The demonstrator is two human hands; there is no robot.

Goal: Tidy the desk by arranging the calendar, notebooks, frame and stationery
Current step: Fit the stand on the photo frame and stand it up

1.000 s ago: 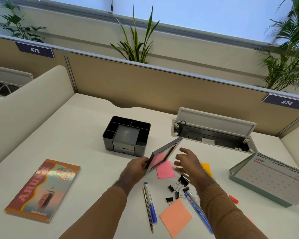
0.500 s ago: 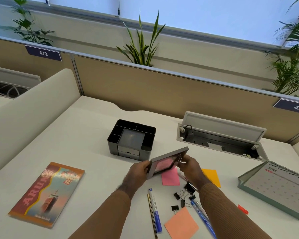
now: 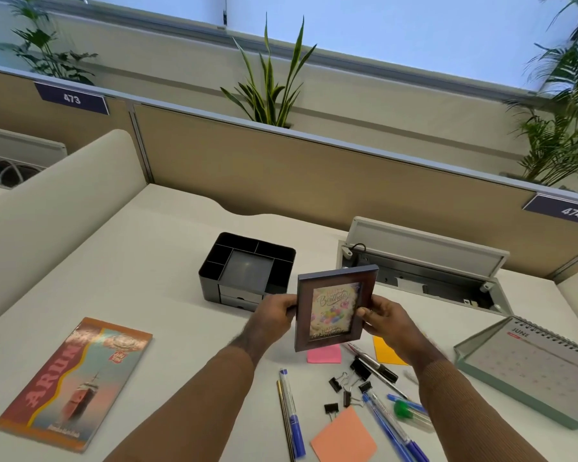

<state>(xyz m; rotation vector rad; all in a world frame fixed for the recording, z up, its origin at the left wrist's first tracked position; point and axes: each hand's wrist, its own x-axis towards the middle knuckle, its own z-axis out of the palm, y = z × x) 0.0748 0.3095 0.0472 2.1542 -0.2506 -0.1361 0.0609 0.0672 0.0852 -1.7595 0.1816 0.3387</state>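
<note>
A dark picture frame with a birthday card in it is held upright above the desk, facing me. My left hand grips its left edge and my right hand grips its right edge. A desk calendar showing June stands at the right. A colourful notebook lies flat at the left. Below the frame lie pens, several black binder clips and sticky notes in pink, orange and salmon.
A black desk organiser with compartments and a small drawer stands behind the frame. An open cable hatch is set in the desk at the back right. Partition walls close off the back and the left side.
The frame has been raised from a tilted, nearly flat pose to upright, facing me. My right hand, open a second ago, has taken hold of the frame's right edge.
</note>
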